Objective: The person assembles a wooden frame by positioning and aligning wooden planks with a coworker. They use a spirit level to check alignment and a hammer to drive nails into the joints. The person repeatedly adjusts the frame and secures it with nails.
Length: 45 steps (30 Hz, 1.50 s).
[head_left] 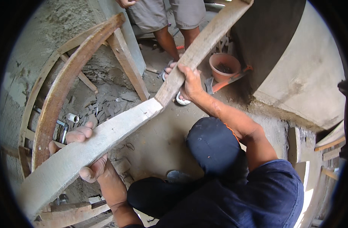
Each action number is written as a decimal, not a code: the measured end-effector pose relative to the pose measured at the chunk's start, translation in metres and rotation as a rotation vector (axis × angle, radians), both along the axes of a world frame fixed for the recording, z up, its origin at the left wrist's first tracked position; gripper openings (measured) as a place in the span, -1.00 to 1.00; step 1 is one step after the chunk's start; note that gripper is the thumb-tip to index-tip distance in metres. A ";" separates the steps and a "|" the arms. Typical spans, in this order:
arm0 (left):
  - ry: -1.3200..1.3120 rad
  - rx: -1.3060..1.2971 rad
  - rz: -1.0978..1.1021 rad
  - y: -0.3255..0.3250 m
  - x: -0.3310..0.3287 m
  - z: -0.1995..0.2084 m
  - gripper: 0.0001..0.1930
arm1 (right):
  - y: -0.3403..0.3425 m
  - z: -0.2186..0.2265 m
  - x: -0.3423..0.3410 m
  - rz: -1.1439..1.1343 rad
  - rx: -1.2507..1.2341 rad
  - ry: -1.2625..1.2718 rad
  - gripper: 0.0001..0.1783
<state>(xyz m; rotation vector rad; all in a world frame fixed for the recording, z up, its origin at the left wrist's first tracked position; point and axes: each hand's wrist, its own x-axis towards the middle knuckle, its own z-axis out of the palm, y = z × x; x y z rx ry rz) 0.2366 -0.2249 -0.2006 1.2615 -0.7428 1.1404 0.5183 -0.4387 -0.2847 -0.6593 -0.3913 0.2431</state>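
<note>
**Long curved plank held at both ends, crowded ground below**

The curved wooden plank [117, 127] runs from lower left to upper right, held off the floor in front of the person. The left hand [88, 152] wraps its lower stretch, fingers over the top face and thumb beneath; the right hand [189, 81] closes round the upper stretch near a visible joint or kink (both grips look firm, though the palms are hidden).

The plank is long and probably heavy, so a slip of either hand could drop it on the person's knee [212, 146] or let the far end swing. That end passes close to a bystander's legs [177, 36] and sandalled foot [181, 99]; a turn could strike them.

Just behind the plank stands an arched wooden frame [58, 95], which could snag it. Broken mortar rubble [101, 108] litters the floor. Further right sit an orange bucket [225, 66], an orange-handled tool [231, 80] and a concrete wall [295, 68], hemming in the right side.
</note>
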 end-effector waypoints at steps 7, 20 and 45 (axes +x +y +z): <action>0.087 0.006 0.076 -0.002 -0.033 0.040 -0.04 | 0.012 -0.025 -0.026 0.466 -0.346 0.018 -0.23; 0.393 -0.074 0.423 -0.023 -0.048 0.043 -0.04 | -0.018 -0.152 0.084 0.899 -1.401 -0.722 -0.21; 0.553 0.143 0.716 -0.078 0.093 0.126 -0.24 | 0.175 -0.269 0.331 0.306 -2.001 -1.167 -0.52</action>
